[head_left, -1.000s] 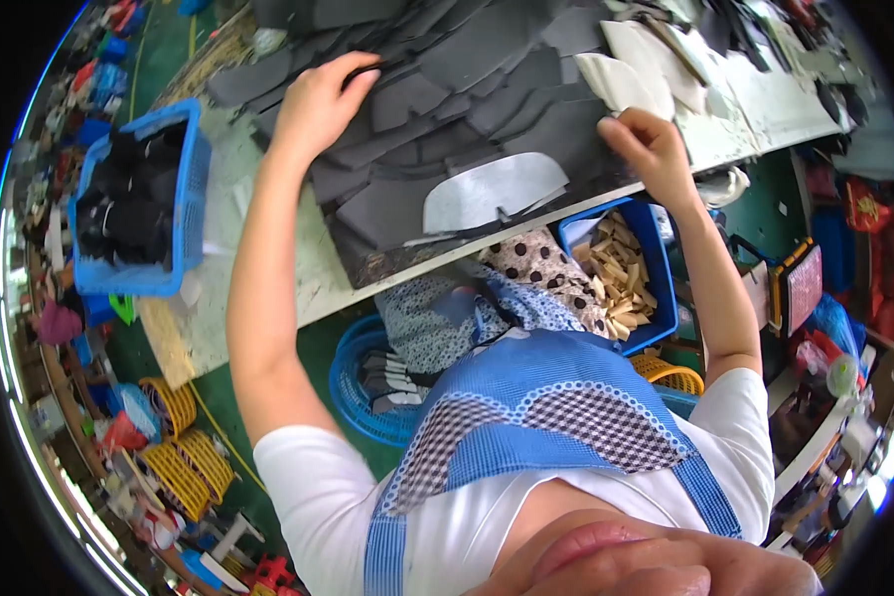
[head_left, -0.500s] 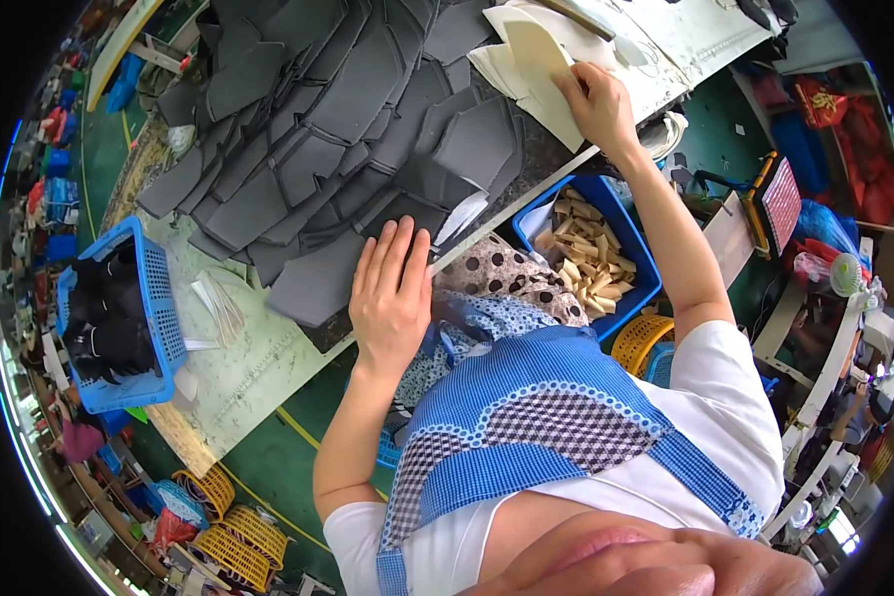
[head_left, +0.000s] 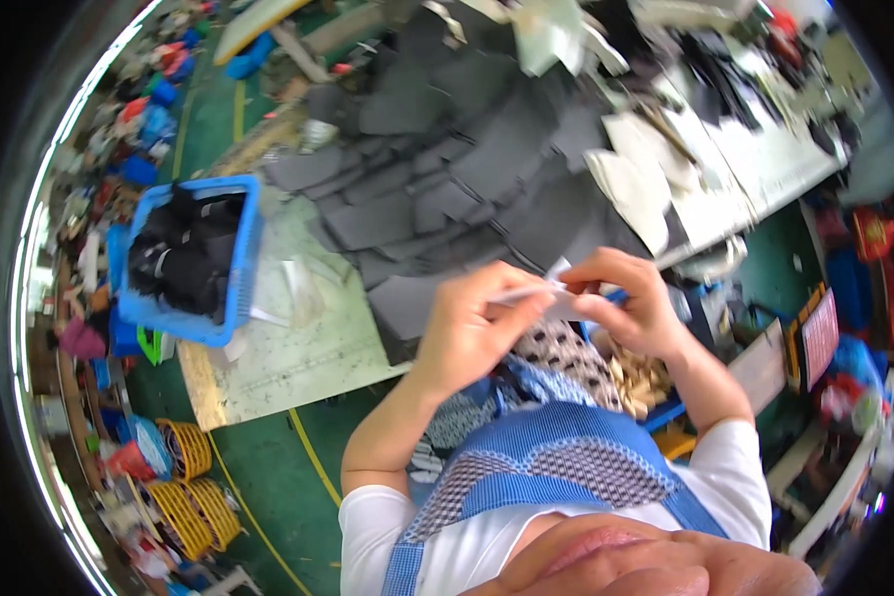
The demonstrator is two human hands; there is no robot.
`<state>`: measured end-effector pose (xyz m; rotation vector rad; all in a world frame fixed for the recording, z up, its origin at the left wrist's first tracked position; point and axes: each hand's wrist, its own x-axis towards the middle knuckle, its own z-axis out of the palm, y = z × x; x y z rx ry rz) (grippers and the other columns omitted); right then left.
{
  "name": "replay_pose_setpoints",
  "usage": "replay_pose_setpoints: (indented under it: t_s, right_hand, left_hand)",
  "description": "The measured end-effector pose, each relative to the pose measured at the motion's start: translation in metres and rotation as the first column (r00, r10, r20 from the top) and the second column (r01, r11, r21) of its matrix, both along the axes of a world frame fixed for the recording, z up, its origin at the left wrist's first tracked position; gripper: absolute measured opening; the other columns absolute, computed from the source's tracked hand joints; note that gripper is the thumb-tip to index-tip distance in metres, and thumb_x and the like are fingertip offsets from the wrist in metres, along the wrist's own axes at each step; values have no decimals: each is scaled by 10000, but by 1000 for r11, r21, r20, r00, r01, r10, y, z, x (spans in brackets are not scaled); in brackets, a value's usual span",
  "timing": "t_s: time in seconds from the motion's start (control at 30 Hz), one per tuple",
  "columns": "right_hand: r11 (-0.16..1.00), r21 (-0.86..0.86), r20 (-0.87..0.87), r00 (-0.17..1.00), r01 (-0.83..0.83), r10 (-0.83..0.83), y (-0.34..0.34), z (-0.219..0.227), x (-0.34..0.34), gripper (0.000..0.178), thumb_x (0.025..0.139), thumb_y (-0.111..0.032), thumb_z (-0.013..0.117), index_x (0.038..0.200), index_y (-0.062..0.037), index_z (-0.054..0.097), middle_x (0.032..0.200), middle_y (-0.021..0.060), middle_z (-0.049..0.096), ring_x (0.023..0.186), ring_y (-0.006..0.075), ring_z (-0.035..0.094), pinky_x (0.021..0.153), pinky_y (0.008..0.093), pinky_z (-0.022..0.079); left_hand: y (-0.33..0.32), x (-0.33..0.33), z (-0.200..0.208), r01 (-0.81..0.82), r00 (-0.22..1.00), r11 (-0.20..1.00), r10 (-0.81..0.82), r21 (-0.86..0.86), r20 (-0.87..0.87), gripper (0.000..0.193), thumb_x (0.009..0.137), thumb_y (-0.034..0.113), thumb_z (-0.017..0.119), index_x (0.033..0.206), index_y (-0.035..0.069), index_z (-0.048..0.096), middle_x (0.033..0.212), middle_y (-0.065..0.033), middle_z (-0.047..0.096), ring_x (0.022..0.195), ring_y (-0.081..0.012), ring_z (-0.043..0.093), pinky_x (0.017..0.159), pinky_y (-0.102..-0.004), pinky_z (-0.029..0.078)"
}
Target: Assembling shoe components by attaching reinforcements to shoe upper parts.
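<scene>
Both my hands are raised in front of my apron, thumbs and fingers pinched on a thin pale piece (head_left: 560, 268). My left hand (head_left: 472, 323) grips its left end and my right hand (head_left: 631, 303) its right end. The piece is blurred and partly hidden by fingers, so its full shape does not show. Just beyond my hands, dark grey flat cut pieces (head_left: 457, 204) lie overlapping in a broad spread on the table (head_left: 288, 372). Cream-coloured flat pieces (head_left: 631, 184) lie to the right of that spread.
A blue basket (head_left: 248, 258) with black items stands at the table's left. Below the right edge, a container holds small tan pieces (head_left: 638, 382), partly behind my right arm. Yellow baskets (head_left: 194, 517) sit on the green floor at lower left.
My right hand has left the cream pieces and my left hand the grey ones. Both have come together on a thin pale piece. The view has shifted, moving the table rightward in the picture.
</scene>
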<state>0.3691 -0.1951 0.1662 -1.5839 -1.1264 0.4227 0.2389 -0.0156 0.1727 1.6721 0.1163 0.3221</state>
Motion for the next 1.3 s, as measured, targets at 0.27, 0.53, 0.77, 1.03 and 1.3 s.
replay_pose_setpoints:
  t_s: [0.27,0.53,0.77,1.03,1.3]
  right_hand:
    - [938,-253,-496,864,-235,83,4,10,3,108,859,-37,670,937,36,687,796,19,677,719,55,606,650,213,487]
    - [769,-259,-434,782,-585,448,26,28,4,156,811,-81,638,685,11,624,619,35,638,585,72,600,541,229,466]
    - [954,-36,-518,822,-299,238,6,-17,-7,153,701,-10,556,549,-5,560,514,48,593,433,92,545,433,213,409]
    - [898,28,-910,384,440,-160,-76,-96,49,248,934,-252,556,1010,-21,604,1061,145,681,1012,272,667,948,413,522]
    - [646,-743,-135,906,176,-402,-118,-86,19,405,936,-375,649,890,23,706,677,24,619,645,105,577,587,267,465]
  left_hand:
    - [7,-4,-11,201,967,975,-213,-92,-140,202,903,105,696,1016,18,553,818,-44,650,711,-103,640,623,-247,513]
    - [29,-7,-2,476,817,780,-563,-408,-123,581,833,-23,729,1293,67,386,942,-76,658,834,-130,669,707,-280,559]
    - [6,-6,0,45,858,853,-300,520,417,414,760,8,752,1145,49,605,1090,-78,603,1027,-235,616,873,-360,517]
    - [-18,-39,-16,-91,767,719,-390,689,509,107,839,117,647,903,33,635,1130,-84,661,1082,-284,631,935,-417,520]
    - [8,-106,-43,15,898,808,-271,-589,-348,368,901,80,689,797,133,341,747,69,437,736,-25,448,651,-199,393]
